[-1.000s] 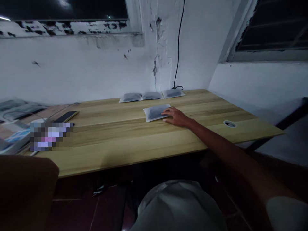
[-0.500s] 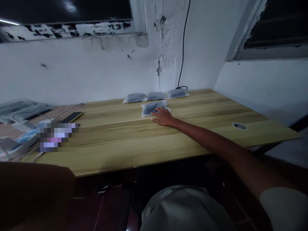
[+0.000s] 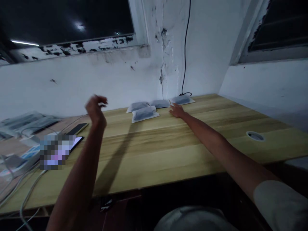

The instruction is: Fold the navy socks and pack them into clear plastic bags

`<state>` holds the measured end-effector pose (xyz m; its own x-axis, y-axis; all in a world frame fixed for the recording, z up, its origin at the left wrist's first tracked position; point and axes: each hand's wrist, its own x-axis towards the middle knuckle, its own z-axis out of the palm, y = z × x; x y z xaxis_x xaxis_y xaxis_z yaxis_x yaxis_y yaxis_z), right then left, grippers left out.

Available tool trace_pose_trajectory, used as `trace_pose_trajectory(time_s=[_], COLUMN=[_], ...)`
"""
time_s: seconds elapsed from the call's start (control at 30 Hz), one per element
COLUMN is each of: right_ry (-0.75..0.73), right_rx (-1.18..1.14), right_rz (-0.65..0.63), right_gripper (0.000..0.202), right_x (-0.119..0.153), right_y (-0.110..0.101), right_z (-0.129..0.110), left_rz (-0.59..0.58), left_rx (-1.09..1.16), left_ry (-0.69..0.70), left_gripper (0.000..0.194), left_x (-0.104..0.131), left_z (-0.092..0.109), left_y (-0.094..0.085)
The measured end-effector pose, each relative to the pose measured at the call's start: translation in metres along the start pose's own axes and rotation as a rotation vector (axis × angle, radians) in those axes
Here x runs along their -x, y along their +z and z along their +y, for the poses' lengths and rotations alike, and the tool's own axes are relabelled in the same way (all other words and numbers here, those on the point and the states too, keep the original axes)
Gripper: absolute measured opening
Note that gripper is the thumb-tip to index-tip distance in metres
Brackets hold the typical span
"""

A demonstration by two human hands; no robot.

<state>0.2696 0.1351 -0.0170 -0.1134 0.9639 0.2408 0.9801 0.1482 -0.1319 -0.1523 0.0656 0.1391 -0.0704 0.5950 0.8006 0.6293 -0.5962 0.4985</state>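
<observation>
Three frosted pale packets with something dark inside lie along the wall: a left packet (image 3: 139, 106), a middle packet (image 3: 159, 103) and a right packet (image 3: 183, 99). In front of the left and middle ones lies a fourth packet (image 3: 145, 114), turned at a slant and partly covering the left one. My right hand (image 3: 176, 110) reaches to the right packet's left end, fingers stretched out at its corner; whether it presses on it cannot be made out. My left hand (image 3: 95, 109) is raised above the desk, blurred, fingers loosely bent and apart, with nothing visible in it.
The wooden desk (image 3: 154, 154) has a round cable hole (image 3: 255, 136) at right. At left are a dark phone (image 3: 77, 129), a lit phone partly blurred out (image 3: 76, 143), a power strip (image 3: 26, 163), cables and more bagged items (image 3: 31, 122). A black cord (image 3: 185, 48) hangs on the wall.
The front packet has shifted left and turned against the left packet. My right hand has left it and moved right to the right packet. My left hand has risen into view.
</observation>
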Motion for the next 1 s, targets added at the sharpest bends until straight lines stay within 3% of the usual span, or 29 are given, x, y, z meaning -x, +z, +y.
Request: trace_pose_trajectory(time_s=[0.03, 0.1, 0.2, 0.3, 0.4, 0.57, 0.7, 0.77, 0.87, 1.0], right_ry=[0.025, 0.015, 0.018, 0.066, 0.073, 0.093, -0.075, -0.178, -0.288, -0.382], right_rx=[0.005, 0.014, 0.068, 0.131, 0.155, 0.121, 0.081, 0.116, 0.085, -0.220], right_rz=[-0.040, -0.080, -0.010, 0.064, 0.066, 0.110, 0.106, 0.090, 0.107, 0.121], right_gripper=[0.058, 0.058, 0.056, 0.047, 0.039, 0.035, 0.031, 0.030, 0.023, 0.016], right_x=[-0.001, -0.001, 0.001, 0.010, 0.031, 0.091, 0.130, 0.138, 0.140, 0.137], right_y=[-0.002, -0.005, -0.005, -0.006, -0.010, -0.023, -0.033, -0.036, -0.037, -0.032], right_z=[0.015, 0.034, 0.038, 0.029, 0.018, -0.005, -0.027, -0.039, -0.060, -0.080], left_rz=[0.030, -0.144, -0.493, -0.807, -0.950, -0.897, -0.739, -0.680, -0.754, -0.756], left_rx=[0.073, 0.024, -0.119, -0.226, -0.341, -0.562, -0.690, -0.604, -0.315, -0.254], left_ry=[-0.077, -0.123, 0.038, 0.228, 0.220, 0.138, 0.072, 0.145, 0.364, 0.442], left_gripper=[0.057, 0.057, 0.050, 0.052, 0.055, 0.049, 0.043, 0.041, 0.029, 0.022], left_x=[0.015, 0.050, 0.093, 0.111, 0.112, 0.108, 0.117, 0.127, 0.147, 0.162], left_z=[-0.015, -0.039, -0.057, -0.058, -0.054, -0.045, -0.018, 0.005, 0.041, 0.072], left_y=[0.012, 0.040, 0.074, 0.093, 0.099, 0.091, 0.089, 0.095, 0.117, 0.145])
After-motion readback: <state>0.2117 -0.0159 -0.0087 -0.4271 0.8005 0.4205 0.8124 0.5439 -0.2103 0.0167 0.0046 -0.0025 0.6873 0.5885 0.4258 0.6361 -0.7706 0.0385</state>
